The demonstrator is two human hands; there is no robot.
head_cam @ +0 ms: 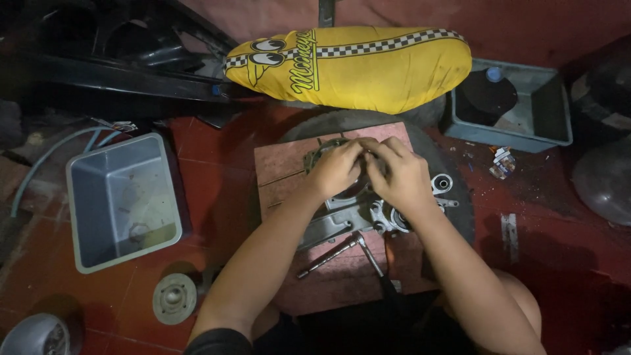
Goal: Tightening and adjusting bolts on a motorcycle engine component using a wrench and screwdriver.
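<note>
A grey metal engine casing [342, 213] lies on a reddish wooden board [282, 167], which rests on a black tyre [453, 197]. Both my hands sit on the casing's round upper part. My left hand [336, 169] and my right hand [399, 176] touch each other, fingers curled down onto the metal rim. What the fingertips grip is hidden beneath them. A T-shaped metal wrench [342, 253] lies on the board just below my wrists.
A grey plastic tub [121, 197] stands at the left on the red floor. A yellow motorcycle seat [355, 66] lies behind the board, and a blue-grey tray [519, 108] holding dark liquid sits at the back right. A round metal part [174, 298] lies lower left.
</note>
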